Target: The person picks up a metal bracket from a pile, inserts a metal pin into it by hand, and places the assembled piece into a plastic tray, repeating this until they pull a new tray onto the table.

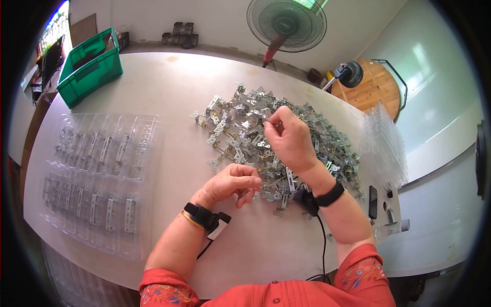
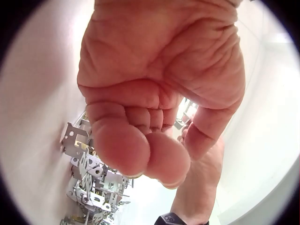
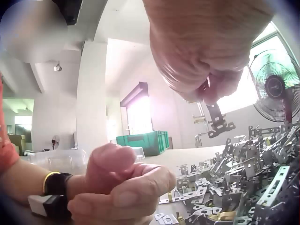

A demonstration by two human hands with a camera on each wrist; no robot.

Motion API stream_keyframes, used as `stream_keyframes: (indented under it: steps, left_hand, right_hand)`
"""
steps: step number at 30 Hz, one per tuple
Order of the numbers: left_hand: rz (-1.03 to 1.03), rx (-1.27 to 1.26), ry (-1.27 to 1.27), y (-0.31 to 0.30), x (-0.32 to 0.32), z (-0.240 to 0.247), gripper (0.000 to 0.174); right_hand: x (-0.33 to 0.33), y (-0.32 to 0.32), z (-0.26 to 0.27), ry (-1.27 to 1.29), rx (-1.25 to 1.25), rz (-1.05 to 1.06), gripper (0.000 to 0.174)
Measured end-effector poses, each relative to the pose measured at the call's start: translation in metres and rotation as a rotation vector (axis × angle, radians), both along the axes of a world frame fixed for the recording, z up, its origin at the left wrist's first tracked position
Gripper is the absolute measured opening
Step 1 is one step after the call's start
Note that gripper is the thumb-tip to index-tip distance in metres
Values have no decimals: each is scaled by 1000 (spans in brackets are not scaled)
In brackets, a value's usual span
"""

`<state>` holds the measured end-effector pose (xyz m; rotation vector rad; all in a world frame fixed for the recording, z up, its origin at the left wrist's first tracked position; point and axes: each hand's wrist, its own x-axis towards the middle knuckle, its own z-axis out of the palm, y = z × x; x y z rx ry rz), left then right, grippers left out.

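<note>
My right hand (image 1: 291, 138) is raised over a large heap of small metal latch-like brackets (image 1: 240, 148). In the right wrist view its fingertips pinch a metal bracket (image 3: 216, 123), whose holed end hangs below them. The fingers hide the rest of that piece. Lower and to the left, my left hand (image 1: 230, 184) hovers at the near-left edge of the heap. Its fingers are loosely bent, and the left wrist view shows a bare palm (image 2: 136, 61) with nothing gripped.
Clear plastic trays (image 1: 146, 179) with brackets in their slots lie on the left of the white table (image 1: 179, 138). A green crate (image 1: 92, 77) sits at the back left. Stacked clear trays (image 1: 383, 148) and a phone (image 1: 373, 202) are on the right. A fan (image 1: 286, 25) stands beyond.
</note>
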<state>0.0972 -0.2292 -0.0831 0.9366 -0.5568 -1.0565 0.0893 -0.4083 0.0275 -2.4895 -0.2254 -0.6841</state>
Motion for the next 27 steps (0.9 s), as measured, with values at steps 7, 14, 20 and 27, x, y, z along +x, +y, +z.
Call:
stream_keyframes:
  steps: [7,14,20,27]
  left_hand:
    - [306,-136,35,-8,0,-7,20]
    - [313,-121,41,-7,3,-10,18]
    - [285,-127,-50,-14,-3,-2,24]
    - [234,-184,-53,-16,-1,-11,32]
  right_hand:
    - [-44,-14,-7,237,232,-117,14]
    - [-65,-18,-13,377,280,-118,14]
    - [-71,-1,-22,325,378,-86,12]
    - [-75,9,-37,345,443,-52,13]
